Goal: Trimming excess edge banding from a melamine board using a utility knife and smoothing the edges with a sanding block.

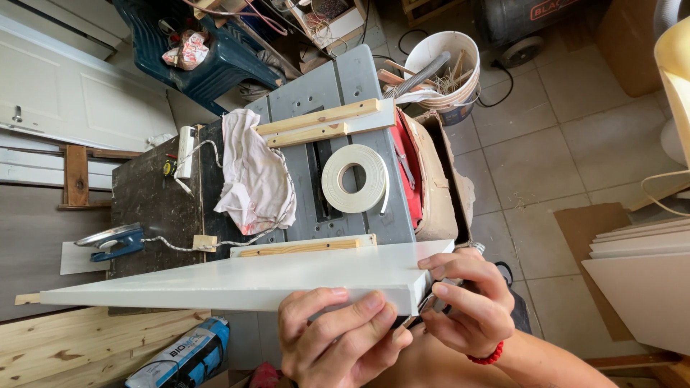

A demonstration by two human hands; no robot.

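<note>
Board: long white flat panel [237, 280], held level above grey table saw [345, 144].
Left hand [338, 338]: clamped on panel's near edge.
Right hand [467, 305]: pinching small metal tool [431, 302] at panel corner.
Saw top: white tape roll [353, 179], crumpled white rag [251, 172].

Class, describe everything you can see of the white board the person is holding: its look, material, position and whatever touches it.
The white board is long, flat and smooth-faced, seemingly laminated panel. It is held roughly level, one thick edge facing the camera, reaching from the hands toward the left. The left hand grips its near edge from below, fingers wrapped up over it. The right hand pinches its right corner, where a small metal tool seems to meet the edge. It hangs before the grey saw table.
</note>
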